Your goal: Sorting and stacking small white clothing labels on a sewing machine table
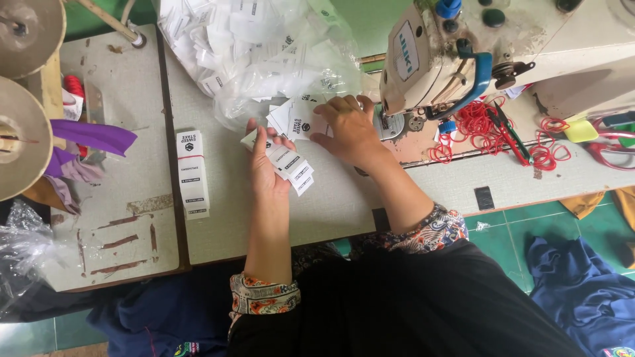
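Observation:
My left hand (263, 166) holds a small stack of white printed fabric labels (291, 168), fanned out toward the right. My right hand (349, 127) lies palm down on a loose pile of the same white labels (294, 119) in front of the sewing machine (456, 53), fingers spread over them. Both hands rest on the grey worktable (225, 218).
A clear plastic bag full of white labels (258, 46) sits at the table's back. A neat row of labels (192, 173) lies to the left. Red rubber bands (476, 125) and snips (510, 135) lie right of the machine. Thread cones (20, 132) and purple cloth (92, 135) stand far left.

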